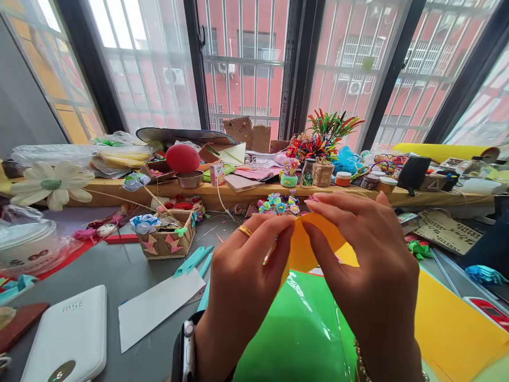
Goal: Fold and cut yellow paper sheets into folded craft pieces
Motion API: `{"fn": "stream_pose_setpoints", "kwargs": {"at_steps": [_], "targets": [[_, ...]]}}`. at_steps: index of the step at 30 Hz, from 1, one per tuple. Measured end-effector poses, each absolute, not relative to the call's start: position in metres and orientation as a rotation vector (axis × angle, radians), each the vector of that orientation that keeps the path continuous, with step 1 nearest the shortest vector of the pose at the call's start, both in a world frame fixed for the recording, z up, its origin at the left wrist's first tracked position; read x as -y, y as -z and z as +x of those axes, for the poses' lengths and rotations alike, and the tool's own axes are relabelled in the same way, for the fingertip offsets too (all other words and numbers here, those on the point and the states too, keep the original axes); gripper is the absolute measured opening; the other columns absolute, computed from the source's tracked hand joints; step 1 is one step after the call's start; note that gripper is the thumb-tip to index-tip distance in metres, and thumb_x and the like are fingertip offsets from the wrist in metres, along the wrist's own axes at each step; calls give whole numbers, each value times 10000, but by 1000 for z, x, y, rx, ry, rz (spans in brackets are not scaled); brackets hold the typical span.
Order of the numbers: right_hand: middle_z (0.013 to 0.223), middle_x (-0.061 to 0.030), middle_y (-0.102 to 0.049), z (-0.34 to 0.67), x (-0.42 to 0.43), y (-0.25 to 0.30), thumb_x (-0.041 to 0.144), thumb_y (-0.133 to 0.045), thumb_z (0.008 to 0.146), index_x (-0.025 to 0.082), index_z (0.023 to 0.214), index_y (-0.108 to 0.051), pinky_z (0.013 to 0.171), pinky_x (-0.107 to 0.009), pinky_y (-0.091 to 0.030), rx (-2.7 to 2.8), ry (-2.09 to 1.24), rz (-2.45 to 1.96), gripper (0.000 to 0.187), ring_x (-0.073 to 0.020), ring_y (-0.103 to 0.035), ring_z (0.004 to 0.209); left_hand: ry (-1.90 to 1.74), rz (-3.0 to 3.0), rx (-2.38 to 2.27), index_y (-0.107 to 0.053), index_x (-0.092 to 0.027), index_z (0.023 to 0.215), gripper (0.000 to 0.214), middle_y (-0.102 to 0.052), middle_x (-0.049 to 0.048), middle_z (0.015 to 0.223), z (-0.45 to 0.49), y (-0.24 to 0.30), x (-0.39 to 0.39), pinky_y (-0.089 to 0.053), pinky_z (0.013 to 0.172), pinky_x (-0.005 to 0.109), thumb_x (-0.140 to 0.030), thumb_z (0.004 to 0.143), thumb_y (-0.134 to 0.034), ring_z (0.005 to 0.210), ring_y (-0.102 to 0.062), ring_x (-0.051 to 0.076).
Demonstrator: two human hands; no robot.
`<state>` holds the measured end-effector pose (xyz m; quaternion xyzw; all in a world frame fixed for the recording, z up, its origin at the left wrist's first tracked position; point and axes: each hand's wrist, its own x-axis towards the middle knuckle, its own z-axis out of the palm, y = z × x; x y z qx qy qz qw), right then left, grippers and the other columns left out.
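Note:
Both my hands are raised in front of me and pinch a small piece of orange paper (305,245) between their fingertips. My left hand (242,276) wears a gold ring and a watch, and its fingers press the paper's left edge. My right hand (368,265), with a bracelet at the wrist, grips the top right edge. Most of the paper is hidden behind my fingers. Under my hands lie a glossy green sheet (298,334) and a yellow sheet (453,323) on the grey table (119,270).
A white power bank (69,337), a white paper strip (159,305) and teal paper strips (194,260) lie to the left. A small cardboard basket (167,239) stands behind them. The wooden sill (246,188) holds a red ball (183,157), paper flowers, jars and craft clutter.

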<state>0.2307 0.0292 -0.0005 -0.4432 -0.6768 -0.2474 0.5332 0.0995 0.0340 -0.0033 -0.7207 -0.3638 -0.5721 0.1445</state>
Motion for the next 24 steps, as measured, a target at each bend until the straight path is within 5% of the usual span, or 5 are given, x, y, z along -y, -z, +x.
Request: {"fn": "stream_pose_setpoints", "kwargs": {"at_steps": [12,24], "targets": [[757,32,-636,222,-16,-2,146,-576,736,218,791,-620,961,-384,-320,1612,376,-954,100,-122,-562,732,1752,-1983,1058,-609,-170,832,111,-668,-35,753,103,5,-21,-485,620,127,-132,730,-590,619,-614,66],[760,60,-635,217,-12,-2,151,-585,734,226,791,-631,909,-233,-356,1596,358,-942,104,-82,-555,716,1597,-1905,1031,-618,-174,826,96,-670,-38,784,101,4,-13,-429,671,127,-129,753,-575,697,-601,56]]}}
